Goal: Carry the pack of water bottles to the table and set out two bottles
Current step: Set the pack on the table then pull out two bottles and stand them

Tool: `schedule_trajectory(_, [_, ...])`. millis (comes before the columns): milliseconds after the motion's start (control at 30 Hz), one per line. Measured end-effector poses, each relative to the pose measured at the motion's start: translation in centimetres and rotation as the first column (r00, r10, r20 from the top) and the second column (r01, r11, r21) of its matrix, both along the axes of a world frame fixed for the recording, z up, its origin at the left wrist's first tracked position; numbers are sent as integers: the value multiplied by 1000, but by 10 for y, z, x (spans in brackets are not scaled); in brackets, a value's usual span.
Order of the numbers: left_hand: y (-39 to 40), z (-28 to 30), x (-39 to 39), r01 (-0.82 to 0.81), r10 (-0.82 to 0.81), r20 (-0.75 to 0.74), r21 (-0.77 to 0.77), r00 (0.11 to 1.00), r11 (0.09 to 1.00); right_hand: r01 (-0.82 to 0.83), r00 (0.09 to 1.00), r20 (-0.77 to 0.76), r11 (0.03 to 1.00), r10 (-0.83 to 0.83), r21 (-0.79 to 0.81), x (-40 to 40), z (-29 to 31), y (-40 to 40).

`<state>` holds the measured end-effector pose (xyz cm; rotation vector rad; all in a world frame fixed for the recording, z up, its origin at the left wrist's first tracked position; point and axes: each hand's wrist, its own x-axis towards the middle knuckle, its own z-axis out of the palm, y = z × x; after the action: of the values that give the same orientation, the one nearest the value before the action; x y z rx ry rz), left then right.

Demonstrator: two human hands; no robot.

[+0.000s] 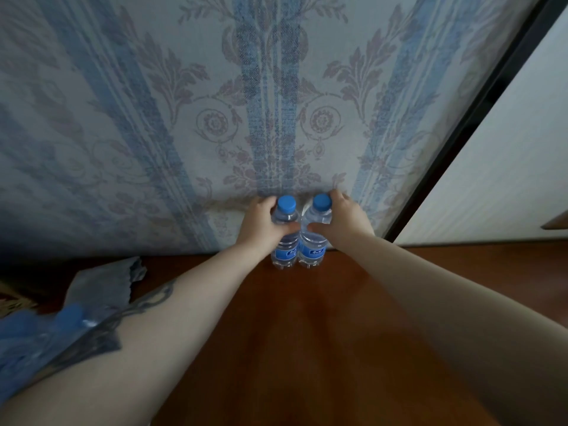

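Observation:
Two clear water bottles with blue caps and blue labels stand upright side by side at the far edge of the brown wooden table (307, 333), right against the wall. My left hand (261, 224) is wrapped around the shoulder of the left bottle (284, 253). The right bottle (313, 252) is gripped the same way by my right hand (339, 218). Both bottle bases rest on the table. The torn plastic pack (46, 333) with more blue-capped bottles lies at the near left, partly hidden under my left forearm.
A wall with blue striped, floral wallpaper (276, 103) rises straight behind the bottles. A dark frame (479, 118) and a white panel (507, 164) close off the right side. A patterned surface (12, 298) shows at the far left edge.

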<state>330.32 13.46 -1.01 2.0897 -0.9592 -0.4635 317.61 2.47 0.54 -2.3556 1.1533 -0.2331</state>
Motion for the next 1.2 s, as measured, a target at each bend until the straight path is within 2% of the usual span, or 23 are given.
schedule_trajectory(133, [-2,1,3,41,-40,-15,21,999,999,-31,999,-45,999,30,-32,1,0,2])
schedule_trajectory(267, [1,5,0,20,-23,76,37,997,999,-49,993,-109,998,45,-36,2,0,4])
schedule_trajectory(400, [5,1,-7,-124,121,-43,-72,992,990,-5,1000,-26,997,7,73,-2,2,-1])
schedule_trajectory(467, [6,-2,-11,-172,168,-55,-64,984,983,16,1000,11,996,-17,91,-4,-1,2])
schedule_trajectory(667, [5,0,-9,-127,125,-39,-33,991,991,89,994,62,993,-94,72,-4,-10,14])
schedule_trajectory(933, [5,11,-11,-71,70,24,47,997,996,95,995,-38,995,-93,40,0,-5,14])
schedule_trajectory(1200, [-1,18,-14,-85,82,44,82,996,993,87,996,-41,995,-85,56,4,-3,12])
